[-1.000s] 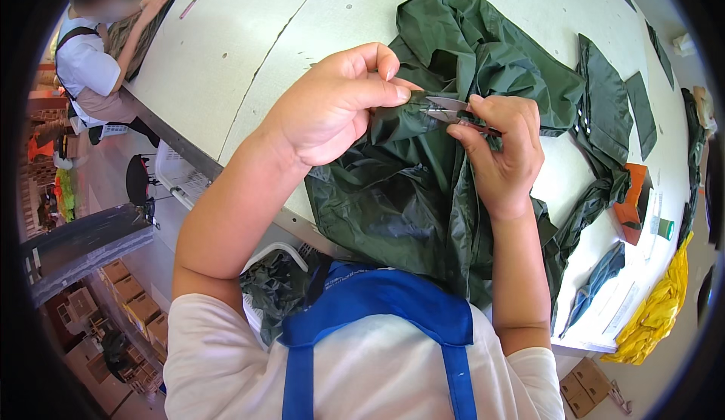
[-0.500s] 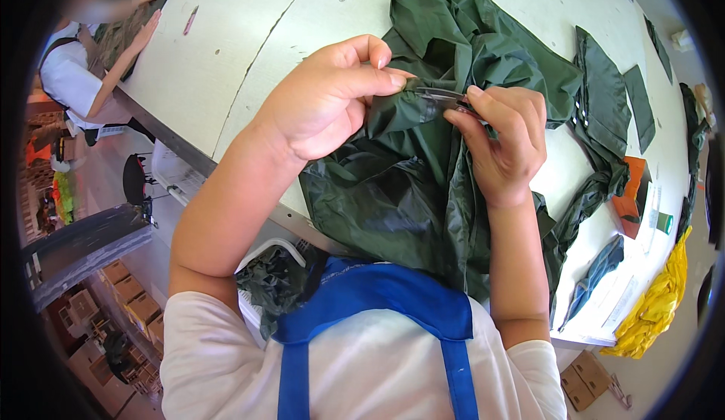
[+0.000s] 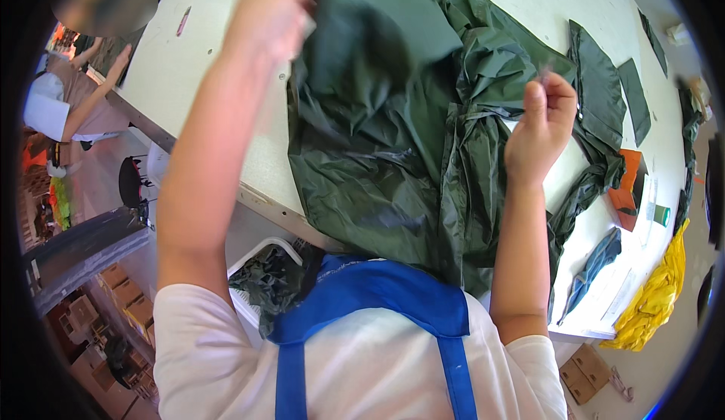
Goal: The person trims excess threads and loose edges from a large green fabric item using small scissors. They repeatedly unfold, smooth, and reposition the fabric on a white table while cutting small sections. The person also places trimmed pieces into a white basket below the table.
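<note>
A dark green, thin, glossy garment lies crumpled across the white table and hangs over its near edge toward my blue apron. My left hand, smeared by motion, is raised at the far left of the garment. Its fingers are closed on the upper edge, and the cloth billows below and to the right. Held up apart from the raised cloth, my right hand is closed with thumb and forefinger together. A small pair of thread snips pokes out of its fingertips, blurred and mostly hidden.
Flat dark green pieces lie to the right on the white table, near an orange box and yellow cloth. A pen lies far left. Another person works there. A white basket with dark cloth sits below the edge.
My hands have come apart. The left has swung up and left, lifting the garment's edge; the right has moved right with the snips, away from the seam where both were together.
</note>
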Action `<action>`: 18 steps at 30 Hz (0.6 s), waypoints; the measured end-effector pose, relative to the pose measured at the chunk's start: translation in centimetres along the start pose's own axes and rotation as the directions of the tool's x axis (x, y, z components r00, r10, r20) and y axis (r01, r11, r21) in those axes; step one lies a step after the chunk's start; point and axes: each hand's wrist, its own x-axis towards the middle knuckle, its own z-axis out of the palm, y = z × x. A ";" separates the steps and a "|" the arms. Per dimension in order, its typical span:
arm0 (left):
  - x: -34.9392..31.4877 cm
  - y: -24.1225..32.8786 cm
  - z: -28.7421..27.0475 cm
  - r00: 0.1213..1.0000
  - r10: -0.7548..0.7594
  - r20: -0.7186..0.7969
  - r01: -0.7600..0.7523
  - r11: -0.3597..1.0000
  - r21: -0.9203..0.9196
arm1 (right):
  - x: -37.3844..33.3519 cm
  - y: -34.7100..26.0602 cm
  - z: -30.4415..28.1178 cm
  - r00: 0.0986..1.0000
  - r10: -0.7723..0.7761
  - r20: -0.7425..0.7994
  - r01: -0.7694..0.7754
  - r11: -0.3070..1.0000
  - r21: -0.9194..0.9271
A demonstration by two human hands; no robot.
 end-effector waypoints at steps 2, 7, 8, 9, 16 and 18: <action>5.5 -1.1 -8.4 0.788 0.420 -0.450 -0.252 0.887 0.387 | 1.7 2.2 -3.1 0.987 0.076 -0.141 -0.070 0.996 0.049; -1.2 -5.8 2.6 0.986 0.128 -0.111 -0.099 0.967 0.236 | 1.4 9.2 -13.3 0.817 0.545 -0.188 -0.542 0.837 0.074; -3.0 -8.1 4.6 0.991 -0.070 0.115 0.054 0.990 0.133 | 0.8 9.2 -12.5 0.787 0.596 -0.162 -0.597 0.801 0.047; -4.6 -10.1 6.8 0.938 -0.308 0.160 0.278 0.942 0.185 | -0.2 9.0 -11.0 0.750 0.648 -0.135 -0.651 0.759 0.020; -8.0 -21.3 13.4 0.725 -0.680 0.112 0.676 0.733 0.075 | -0.9 5.1 -6.3 0.796 0.561 0.227 -0.470 0.810 -0.351; -9.1 -19.8 13.4 0.813 -0.566 0.133 0.570 0.821 0.009 | -0.6 4.9 -5.1 0.856 0.397 0.331 -0.163 0.815 -0.555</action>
